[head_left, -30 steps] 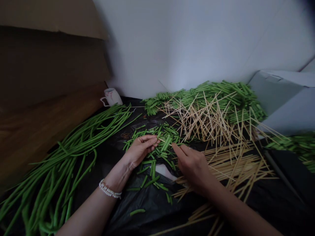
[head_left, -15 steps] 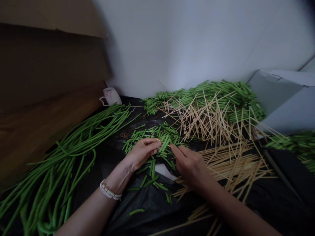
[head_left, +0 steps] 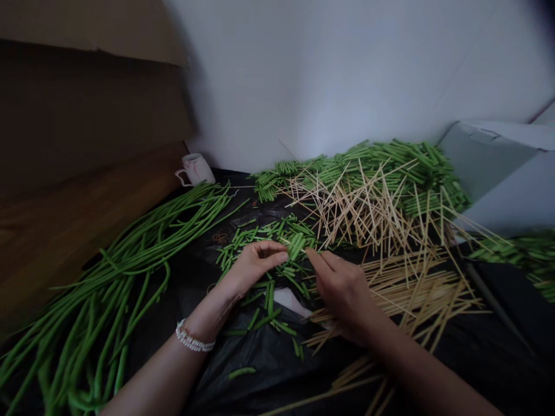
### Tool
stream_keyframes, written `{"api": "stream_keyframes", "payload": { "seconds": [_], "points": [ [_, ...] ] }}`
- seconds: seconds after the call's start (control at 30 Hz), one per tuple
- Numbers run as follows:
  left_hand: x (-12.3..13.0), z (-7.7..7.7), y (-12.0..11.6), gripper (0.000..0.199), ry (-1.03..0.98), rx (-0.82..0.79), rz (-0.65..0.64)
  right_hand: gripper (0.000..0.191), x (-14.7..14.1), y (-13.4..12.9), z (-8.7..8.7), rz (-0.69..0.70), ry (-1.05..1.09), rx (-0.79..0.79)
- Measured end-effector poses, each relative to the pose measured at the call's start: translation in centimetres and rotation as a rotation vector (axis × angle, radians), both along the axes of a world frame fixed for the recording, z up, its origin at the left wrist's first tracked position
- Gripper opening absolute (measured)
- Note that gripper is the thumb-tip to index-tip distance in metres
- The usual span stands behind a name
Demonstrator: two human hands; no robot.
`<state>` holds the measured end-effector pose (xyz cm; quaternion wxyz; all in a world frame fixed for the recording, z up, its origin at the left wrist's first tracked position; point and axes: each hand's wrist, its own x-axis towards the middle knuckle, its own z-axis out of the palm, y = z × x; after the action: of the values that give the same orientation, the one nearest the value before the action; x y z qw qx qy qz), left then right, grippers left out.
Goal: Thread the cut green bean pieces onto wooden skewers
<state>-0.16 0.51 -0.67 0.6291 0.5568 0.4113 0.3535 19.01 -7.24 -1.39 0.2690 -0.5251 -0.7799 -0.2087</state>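
Observation:
Between my hands is a short row of green bean pieces (head_left: 296, 247) lying side by side across a thin bamboo skewer. My left hand (head_left: 254, 267) has its thumb and forefinger curled together at the left end of that row, touching the beans. From the other side, my right hand (head_left: 340, 289) pinches the skewer near its right end; the hand covers the rest of it. Under and around my hands lie loose cut bean pieces (head_left: 243, 240) on black plastic sheeting (head_left: 173, 312). A white scrap (head_left: 291, 301) shows just below my fingers.
Long uncut beans (head_left: 143, 248) spread across the left. Filled bean skewers (head_left: 407, 164) are heaped against the wall, their bare ends forward. Loose bamboo skewers (head_left: 407, 283) lie at right. A mug (head_left: 199, 169) stands at the back left, and a pale box (head_left: 489, 162) at the right.
My right hand has shifted slightly right and the skewered bean row has moved a little the same way. The left fingertips now sit at the row's left end, with more space between finger and thumb.

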Motion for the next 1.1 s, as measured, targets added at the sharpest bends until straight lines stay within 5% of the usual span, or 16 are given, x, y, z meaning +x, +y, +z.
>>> {"api": "stream_keyframes", "payload": {
  "seconds": [0.23, 0.4, 0.53, 0.77, 1.1],
  "points": [
    [-0.4, 0.2, -0.6, 0.013, 0.543, 0.68, -0.381, 0.034, 0.7, 0.4, 0.3, -0.062, 0.013, 0.024],
    [-0.2, -0.1, -0.9, 0.01, 0.646, 0.82, -0.444, 0.034, 0.6, 0.3, 0.1, -0.055, 0.014, 0.001],
    [-0.2, -0.2, -0.4, 0.008, 0.5, 0.698, -0.298, 0.034, 0.6, 0.6, 0.0, -0.054, 0.022, 0.04],
    [-0.8, 0.2, 0.6, 0.022, 0.153, 0.145, 0.01, 0.034, 0.7, 0.6, 0.1, -0.031, 0.074, 0.065],
    [-0.9, -0.1, 1.2, 0.03, -0.259, -0.196, 0.185, 0.035, 0.4, 0.3, -0.2, -0.003, 0.077, -0.01]
  ]
}}
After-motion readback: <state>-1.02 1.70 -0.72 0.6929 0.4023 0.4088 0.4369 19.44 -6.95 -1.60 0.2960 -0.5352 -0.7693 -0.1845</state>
